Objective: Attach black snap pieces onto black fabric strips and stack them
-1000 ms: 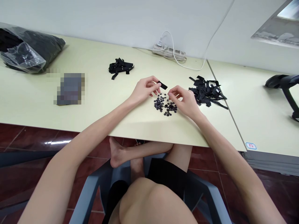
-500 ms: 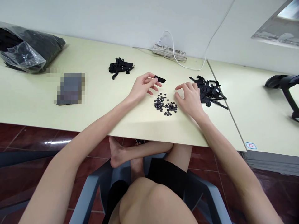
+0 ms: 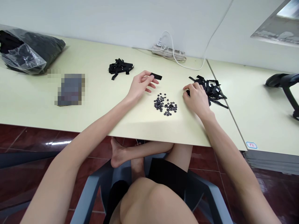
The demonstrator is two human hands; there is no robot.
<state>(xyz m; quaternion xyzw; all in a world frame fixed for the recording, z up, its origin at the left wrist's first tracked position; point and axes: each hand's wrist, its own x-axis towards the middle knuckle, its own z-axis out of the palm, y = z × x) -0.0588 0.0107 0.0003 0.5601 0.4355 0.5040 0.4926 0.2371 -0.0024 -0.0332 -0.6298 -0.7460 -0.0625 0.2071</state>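
Observation:
A short black fabric strip is pinched between the thumb and fingers of my left hand, held just above the table. My right hand rests at the left edge of a loose pile of black strips. Its fingers are curled, and a bit of black strip shows between thumb and forefinger; the rest is hidden under the hand. Between my hands lie small dark ring-shaped pieces in two loose clusters on the table.
Another pile of black strips lies to the left. A clear plastic bag of black material and a blurred dark object are farther left. A power strip with a white cable runs along the wall. A black stand is at right.
My right hand has moved right, away from the ring-shaped pieces to the strip pile, and black now shows between its fingers. My left hand has shifted slightly left with its strip.

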